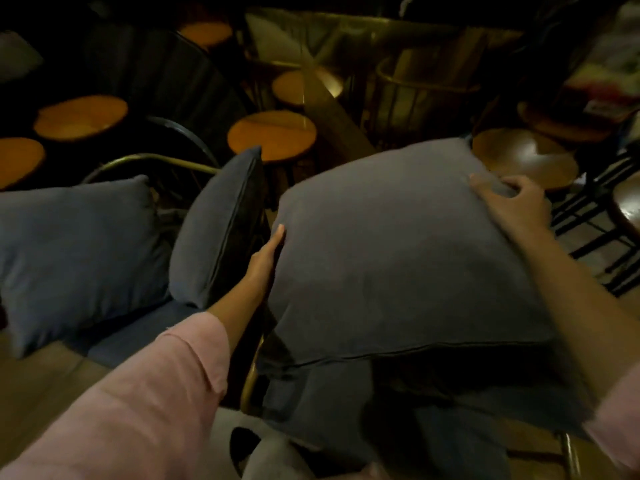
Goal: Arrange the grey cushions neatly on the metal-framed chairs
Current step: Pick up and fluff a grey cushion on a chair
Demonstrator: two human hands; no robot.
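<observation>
Right now you have the big cushion (398,244) between both hands, held over the right chair (251,372), whose brass frame shows just below its near edge. Your left hand (266,258) lies flat against the cushion's left side, fingers straight and together. Your right hand (512,202) has its fingers curled and pinched into the far right corner.

The step in hand looks like seating this cushion. Next, I judge, you need to lower it square onto the seat, or stand it against the back, and pat it even.

On the left chair (152,159), one cushion (76,251) leans at the back and another (221,226) stands on edge beside it; the second probably needs straightening.

Round stools (272,133) crowd behind. No brand, label or writing is legible; the light is dim.
</observation>
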